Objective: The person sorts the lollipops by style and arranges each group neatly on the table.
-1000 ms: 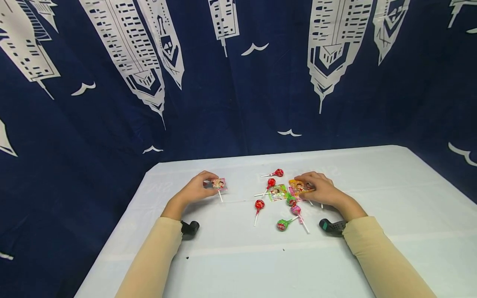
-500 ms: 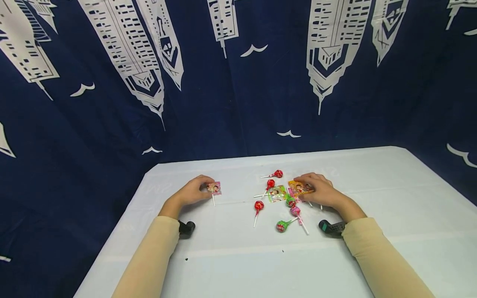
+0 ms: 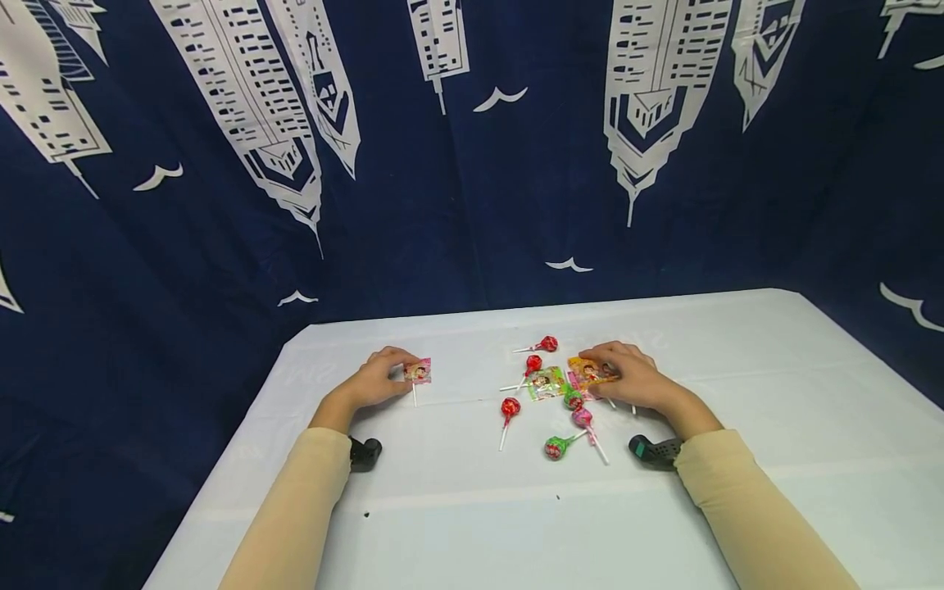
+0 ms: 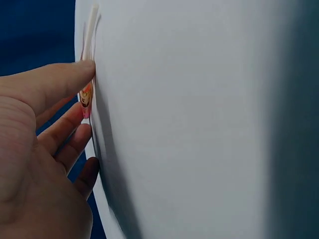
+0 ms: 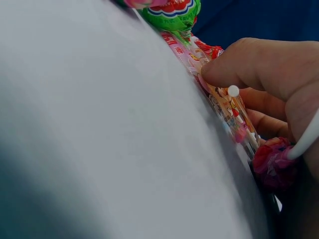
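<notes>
Here: left fingers [image 3: 401, 356] pinch pink packet [image 3: 420, 372], stick [image 3: 415, 397] protruding; right fingers [image 3: 608, 351], orange packet [image 3: 586, 367].

The left arm [image 3: 288, 512] and right arm [image 3: 763, 512] reach forward in beige sleeves, slanting inward toward the fingers. Each sleeve ends short of the hand, leaving the left wrist [image 3: 332, 412] and right wrist [image 3: 693, 412] bare just behind it. The left hand [image 3: 378, 379] turns inward in a pinch, the left thumb [image 4: 55, 79] nearly straight; three fingers [image 4: 77, 142] spread below its tip, slightly bent. The right hand [image 3: 636, 377] faces it, well apart, also pinching: the right thumb [image 5: 254, 62] in front, its fingers partly hidden behind.
</notes>
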